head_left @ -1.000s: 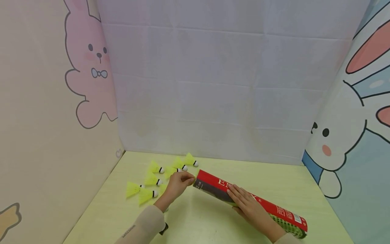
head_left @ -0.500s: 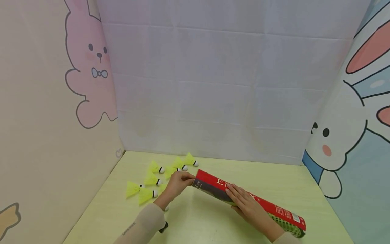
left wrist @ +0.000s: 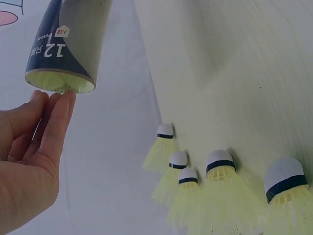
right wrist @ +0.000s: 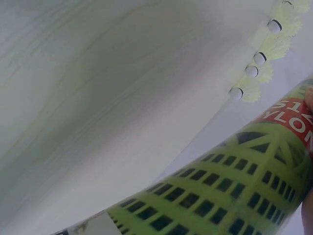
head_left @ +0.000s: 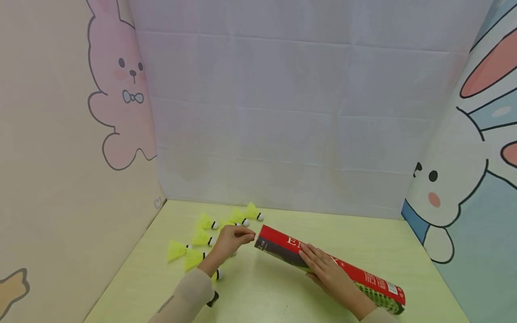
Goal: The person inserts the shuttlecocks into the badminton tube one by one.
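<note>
Steadying tilted tube (head_left: 288, 251) over tabletop (head_left: 258, 291), we judge: right grip (head_left: 327, 273) curled round its middle, presumably so mouth (left wrist: 54, 78) sits within reach of left grip (head_left: 232, 241). Left grip loosely bent just beside mouth, nothing seen held. Long axis slants: mouth points up-left and away, other end near right. Shuttlecocks (head_left: 176, 250) lie left.

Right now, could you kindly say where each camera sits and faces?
Head: head-worn, facing forward-down; left hand and right hand show.
Left wrist: wrist-worn, facing left hand near red-green cylindrical tube.
Right wrist: wrist-worn, facing the tube; right hand partly shows.
Both wrist views share tube and yellow, white-tipped shuttlecocks.
</note>
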Tool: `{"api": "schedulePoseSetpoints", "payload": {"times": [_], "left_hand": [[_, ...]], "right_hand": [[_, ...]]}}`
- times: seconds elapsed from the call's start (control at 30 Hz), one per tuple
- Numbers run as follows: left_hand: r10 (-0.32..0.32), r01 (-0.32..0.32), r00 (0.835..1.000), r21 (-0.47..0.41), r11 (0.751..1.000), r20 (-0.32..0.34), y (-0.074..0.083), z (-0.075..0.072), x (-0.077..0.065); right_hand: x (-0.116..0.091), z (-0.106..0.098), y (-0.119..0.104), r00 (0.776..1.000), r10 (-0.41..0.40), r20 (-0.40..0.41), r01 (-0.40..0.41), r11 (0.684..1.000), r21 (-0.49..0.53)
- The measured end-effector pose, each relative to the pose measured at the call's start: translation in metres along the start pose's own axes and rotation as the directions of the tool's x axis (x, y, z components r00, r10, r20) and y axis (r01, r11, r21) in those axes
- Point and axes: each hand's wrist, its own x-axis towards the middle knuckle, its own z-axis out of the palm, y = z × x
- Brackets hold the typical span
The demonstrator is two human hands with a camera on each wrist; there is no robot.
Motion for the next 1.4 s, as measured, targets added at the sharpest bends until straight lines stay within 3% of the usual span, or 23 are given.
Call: {"api": "schedulePoseSetpoints", "payload": {"times": [0.17,0.33,0.87,1.13,1.4], "left_hand": [[0.001,-0.003,0.999,-0.049,0.999,-0.032,-0.007,-0.007,-0.002],[-0.019,0.014,0.994,-0.044,0.999,-0.112,-0.009,-0.018,-0.006],[-0.108,0.153,0.933,0.107,0.982,-0.342,-0.031,-0.050,-0.028],[-0.188,0.270,0.906,0.178,0.946,-0.379,-0.044,-0.056,-0.034],[-0.236,0.338,0.883,0.203,0.919,-0.406,-0.057,-0.054,-0.034]], "right_hand": [[-0.001,0.000,0.000,1.000,0.000,-0.011,0.000,1.000,0.004],[0.000,-0.001,0.001,1.000,-0.003,-0.017,0.003,1.000,-0.002],[-0.002,0.001,0.002,1.000,0.020,0.009,-0.020,1.000,-0.001],[-0.003,-0.002,0.001,0.997,0.055,0.055,-0.054,0.998,-0.015],[-0.004,-0.002,0.002,0.999,0.032,0.033,-0.032,0.999,-0.005]]}}
